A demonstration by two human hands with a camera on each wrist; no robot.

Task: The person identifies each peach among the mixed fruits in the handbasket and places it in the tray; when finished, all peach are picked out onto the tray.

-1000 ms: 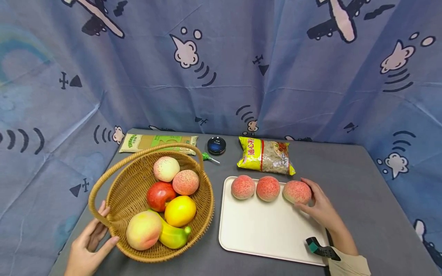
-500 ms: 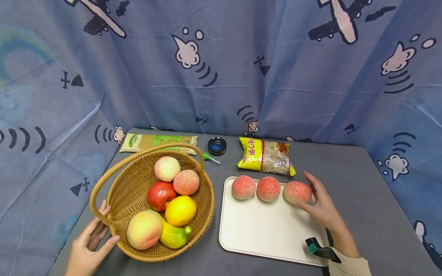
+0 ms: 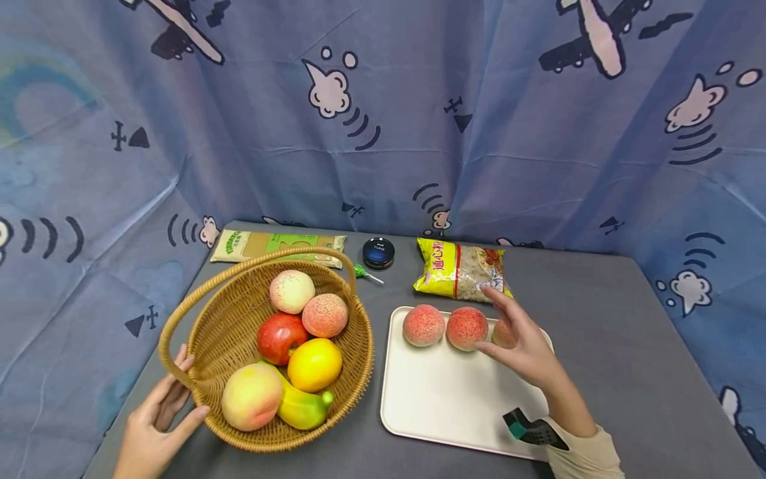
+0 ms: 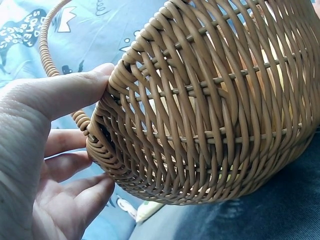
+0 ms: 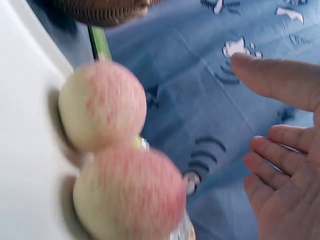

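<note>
In the head view, three pink peaches, among them the left one point(image 3: 423, 325) and the middle one point(image 3: 467, 328), line the far edge of a white tray point(image 3: 455, 399). My right hand point(image 3: 526, 346) hovers over the right peach point(image 3: 504, 334), partly hiding it, thumb and fingers apart with nothing between them. My left hand point(image 3: 158, 419) grips the left rim of a wicker basket point(image 3: 224, 332); its thumb and fingers lie on either side of the weave in the left wrist view. Inside are two small peaches, a red apple point(image 3: 281, 338), a lemon point(image 3: 314, 364), a large peach point(image 3: 252, 396) and a banana point(image 3: 302, 406).
Behind the basket lies a noodle pack point(image 3: 251, 245), with a dark tuna tin point(image 3: 378, 253) and a green lollipop point(image 3: 360, 271) to its right. A yellow pasta bag point(image 3: 457, 269) lies behind the tray. A patterned blue curtain point(image 3: 383, 133) hangs beyond the table.
My right hand has let go of the right peach and moved left, above the tray toward the middle peach. My left hand stays on the basket rim.
</note>
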